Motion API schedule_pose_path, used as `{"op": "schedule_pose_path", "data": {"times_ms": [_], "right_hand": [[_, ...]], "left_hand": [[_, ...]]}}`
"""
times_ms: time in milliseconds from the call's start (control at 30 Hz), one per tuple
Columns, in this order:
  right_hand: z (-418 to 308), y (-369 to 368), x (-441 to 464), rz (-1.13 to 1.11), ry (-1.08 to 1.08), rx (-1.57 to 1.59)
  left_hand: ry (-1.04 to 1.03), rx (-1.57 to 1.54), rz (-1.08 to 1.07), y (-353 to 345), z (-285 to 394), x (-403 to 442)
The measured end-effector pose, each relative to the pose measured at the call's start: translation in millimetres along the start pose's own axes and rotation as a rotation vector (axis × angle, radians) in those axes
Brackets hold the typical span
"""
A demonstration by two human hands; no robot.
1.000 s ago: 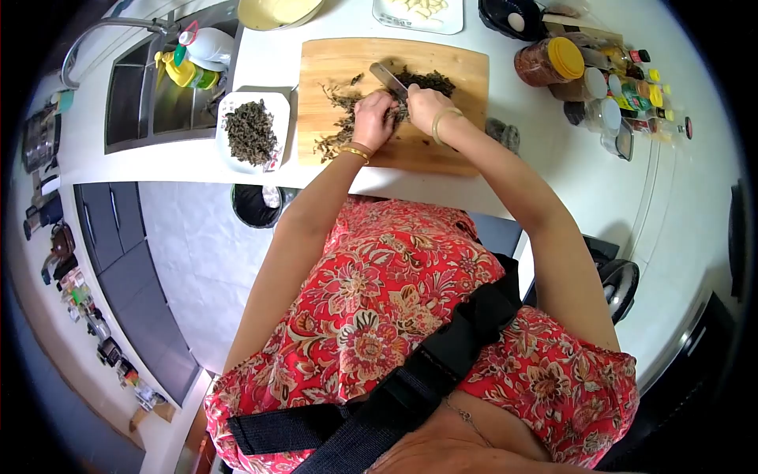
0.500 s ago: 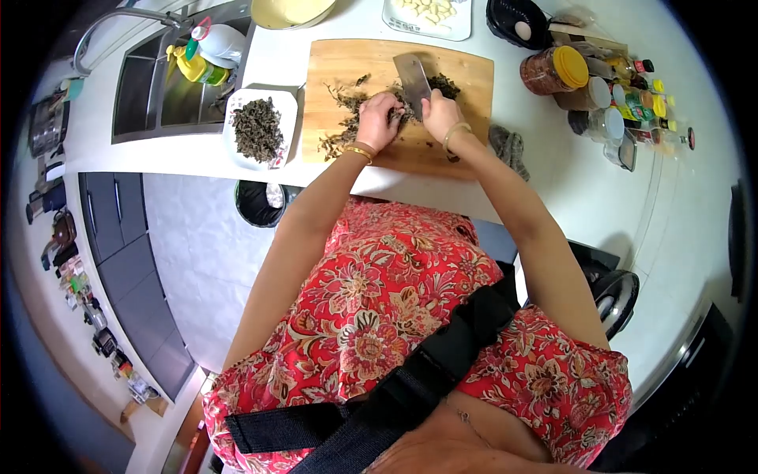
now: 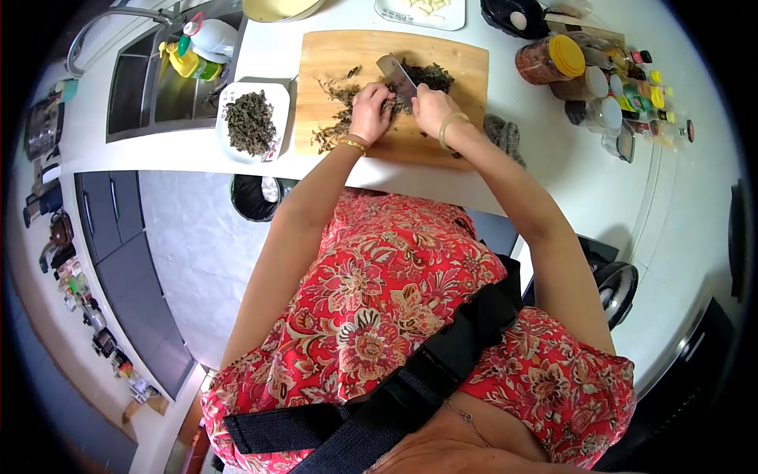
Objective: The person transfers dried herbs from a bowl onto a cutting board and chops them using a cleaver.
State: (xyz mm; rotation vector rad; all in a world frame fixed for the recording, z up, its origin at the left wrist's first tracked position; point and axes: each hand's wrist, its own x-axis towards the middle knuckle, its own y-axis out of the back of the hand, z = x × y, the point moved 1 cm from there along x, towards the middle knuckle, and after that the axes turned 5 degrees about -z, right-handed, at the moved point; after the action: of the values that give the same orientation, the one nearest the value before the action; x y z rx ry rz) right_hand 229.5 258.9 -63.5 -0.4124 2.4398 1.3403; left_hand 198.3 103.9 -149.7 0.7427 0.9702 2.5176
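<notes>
My right hand (image 3: 435, 111) grips the handle of a kitchen cleaver (image 3: 397, 77), its broad blade slanting to the upper left over a wooden cutting board (image 3: 467, 69). Just left of the blade, my left hand (image 3: 371, 114) presses with curled fingers on dark, wrinkled leafy greens (image 3: 338, 130). Most of what lies under those fingers is hidden. Finely chopped greens (image 3: 433, 77) are heaped on the blade's right side, with loose shreds scattered about the board's left half.
Left of the board, a white plate (image 3: 223, 142) holds more dark greens. Beyond it are a sink (image 3: 134, 91) and spray bottle (image 3: 192, 63). A plate of pale cloves (image 3: 384, 11) stands behind. To the right are a grey cloth (image 3: 504, 138), a yellow-lidded jar (image 3: 545, 63) and several bottles.
The cleaver has tilted further left, and more chopped greens show on its right side. My left hand stays curled on the greens. The whole view has shifted slightly.
</notes>
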Motion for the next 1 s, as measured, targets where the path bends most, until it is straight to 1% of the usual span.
{"op": "schedule_pose_path", "data": {"times_ms": [100, 167, 200, 267, 400, 500, 567, 633, 667, 733, 800, 867, 967, 1000], "right_hand": [[-1, 2, 9, -0.021, 0.017, -0.050], [-2, 1, 16, -0.077, -0.001, -0.100], [-4, 2, 17, -0.082, -0.005, -0.103], [-8, 4, 18, -0.112, -0.010, -0.136], [-14, 7, 19, -0.150, -0.061, -0.143], [-19, -1, 26, -0.146, -0.074, -0.159], [-7, -3, 11, -0.074, -0.091, -0.097], [-2, -12, 2, -0.039, -0.060, -0.086], [-1, -11, 5, -0.025, -0.059, -0.077], [-2, -12, 3, -0.021, -0.076, -0.053], [-5, -7, 18, -0.030, -0.016, -0.118], [-7, -11, 19, -0.022, -0.028, -0.114], [-5, -23, 7, 0.022, -0.070, -0.051], [-1, -31, 4, 0.036, -0.057, -0.064]], "left_hand": [[-0.014, -0.014, 0.008, -1, -2, 0], [-0.027, -0.028, 0.004, -1, -2, 1], [-0.022, -0.033, 0.004, 1, 0, 2], [0.024, -0.010, -0.062, 4, 3, 3], [0.013, -0.020, -0.042, 0, 3, 4], [0.050, -0.032, -0.070, -5, 0, 3], [-0.022, 0.028, -0.017, -13, 7, 10], [0.077, -0.062, -0.056, -18, 8, 8], [0.070, 0.031, -0.060, -17, 6, 7], [0.090, 0.000, -0.078, -17, 4, 5], [0.106, -0.021, -0.087, -14, 6, 8], [0.057, 0.103, -0.052, -6, 15, 12], [0.039, 0.215, -0.056, -18, 3, 14], [0.081, 0.209, -0.067, -8, 16, 18]]}}
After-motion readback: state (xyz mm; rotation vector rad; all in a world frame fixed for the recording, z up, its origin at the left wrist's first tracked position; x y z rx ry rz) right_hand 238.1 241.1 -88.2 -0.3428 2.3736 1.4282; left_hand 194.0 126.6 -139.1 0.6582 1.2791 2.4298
